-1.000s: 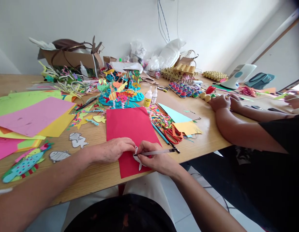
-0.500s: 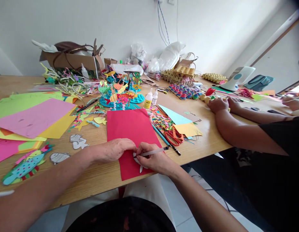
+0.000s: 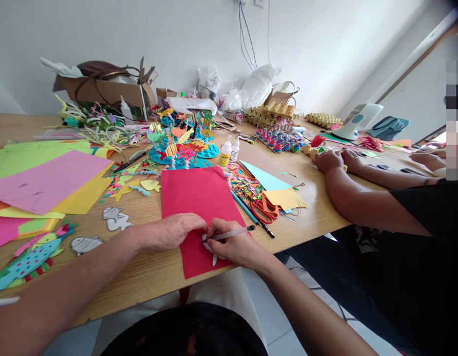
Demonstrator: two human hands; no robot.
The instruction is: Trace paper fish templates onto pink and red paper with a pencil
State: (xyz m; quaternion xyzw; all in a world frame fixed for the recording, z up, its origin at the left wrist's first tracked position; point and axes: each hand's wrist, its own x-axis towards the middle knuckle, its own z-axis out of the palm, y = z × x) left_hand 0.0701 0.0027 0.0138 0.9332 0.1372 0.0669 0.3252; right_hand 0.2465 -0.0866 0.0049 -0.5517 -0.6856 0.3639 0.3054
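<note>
Left hand [image 3: 169, 232]: fingers close together over the red sheet [image 3: 191, 193], at the near side of the counter [image 3: 158, 269]; whether this grip pinches anything, cannot tell. White cut-out [image 3: 214, 260]: on the sheet, partly under the right hand [image 3: 232, 242]. Judged light, thin, easily creased or slid; best held flat by its margin. Right grip pinches the pen [image 3: 234, 232]; likely stiff, smooth; hold low on barrel.

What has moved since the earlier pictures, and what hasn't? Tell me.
The pen in the right hand has swung slightly, its back end going left. Nothing was taken hold of or let go. The left hand stays on the red paper; the glue bottles stand as before.
</note>
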